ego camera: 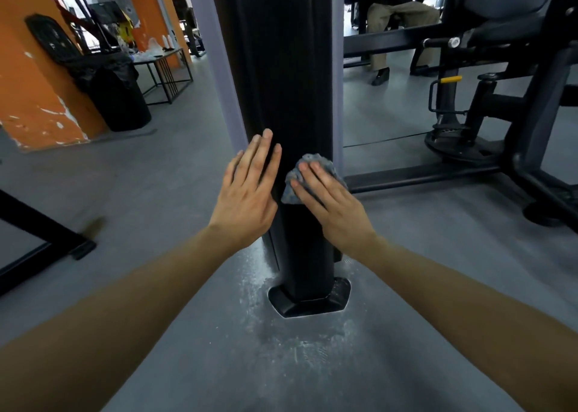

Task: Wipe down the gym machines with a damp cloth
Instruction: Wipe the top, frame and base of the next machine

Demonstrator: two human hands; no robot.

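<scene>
A tall black column [275, 67] of a gym machine stands straight ahead, ending in a black foot [309, 299] on the grey floor. My left hand [250, 189] lies flat on the column's left face with fingers straight. To its right, my right hand [328, 199] presses a crumpled grey cloth [312, 164] against the column's front with straight fingers. Most of the cloth is hidden under that hand.
A seated machine with a black frame [488, 105] and a floor rail [422, 173] stands to the right. A person [394, 14] sits behind it. On the left are an orange wall [28, 92], a black bin [115, 95] and a small table [162, 67]. A black frame corner [47, 242] lies low left.
</scene>
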